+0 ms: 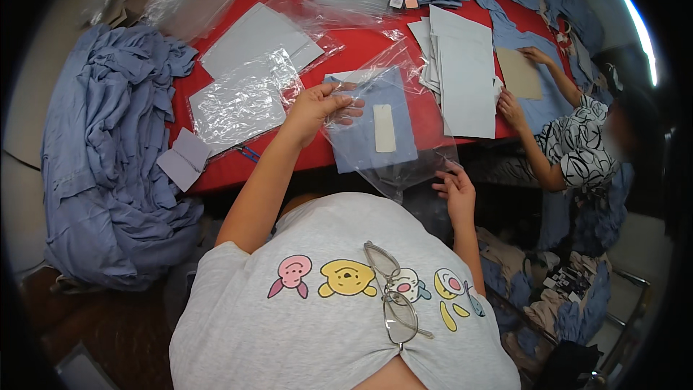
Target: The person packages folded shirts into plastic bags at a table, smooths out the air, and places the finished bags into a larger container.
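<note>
A clear plastic bag (427, 136) is stretched between my two hands above the table. My left hand (317, 110) is closed on the bag's left side, thumb against the fingers. Near the table's front edge, my right hand (457, 191) has its fingertips at the bag's lower right corner and appears to pinch it. Beneath the film lies a folded blue garment (346, 148), flat on the red table. A cream tag (385, 128) rests on its front. Whether any of the garment is inside the bag, I cannot tell.
Blue garments (115, 152) are heaped at the left. Bagged grey-white sheets (242, 101), a notepad (186, 159) and a pen (249, 153) lie left of the bag. White card sheets (465, 72) stand right. Beyond them, a co-worker's hands (514, 110) hold tan card (520, 76) on blue cloth.
</note>
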Tool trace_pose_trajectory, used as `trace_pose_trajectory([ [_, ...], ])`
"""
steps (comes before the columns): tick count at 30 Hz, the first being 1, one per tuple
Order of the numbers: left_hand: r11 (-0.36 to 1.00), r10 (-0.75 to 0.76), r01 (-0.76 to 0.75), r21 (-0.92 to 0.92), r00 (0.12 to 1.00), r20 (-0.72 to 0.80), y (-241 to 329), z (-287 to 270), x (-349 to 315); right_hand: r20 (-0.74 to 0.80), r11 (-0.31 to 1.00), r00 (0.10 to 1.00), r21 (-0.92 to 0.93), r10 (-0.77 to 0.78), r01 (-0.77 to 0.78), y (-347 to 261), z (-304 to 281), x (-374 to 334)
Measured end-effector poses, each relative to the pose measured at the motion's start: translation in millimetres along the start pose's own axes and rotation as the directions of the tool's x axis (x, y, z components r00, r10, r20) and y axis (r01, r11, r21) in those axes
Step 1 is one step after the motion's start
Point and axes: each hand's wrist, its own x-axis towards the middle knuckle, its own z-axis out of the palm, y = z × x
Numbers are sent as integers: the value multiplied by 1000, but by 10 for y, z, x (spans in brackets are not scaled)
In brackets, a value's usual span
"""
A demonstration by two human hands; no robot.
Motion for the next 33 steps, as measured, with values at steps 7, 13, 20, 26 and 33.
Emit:
trace_pose_trajectory([
  [7, 998, -48, 47, -33, 999, -19, -438, 595, 94, -215, 898, 874, -45, -436, 437, -546, 133, 30],
  [13, 996, 83, -87, 18, 983, 161, -831, 1168, 78, 127, 903, 991, 430, -32, -26, -778, 468, 413],
  [20, 945, 326, -327, 14, 944, 57, -1066, 1321, -115, 297, 849, 945, 527, -136, -43, -469, -174, 559],
  [26, 835, 41, -297, 463, 873, 486, -1041, 1360, 58, 578, 964, 804, 266, -139, -25, -571, -379, 440],
  [33, 720, 87, -245, 650, 960, 266, -1463, 1376, -121, 317, 806, 815, -199, -485, 557, -489, -432, 509],
])
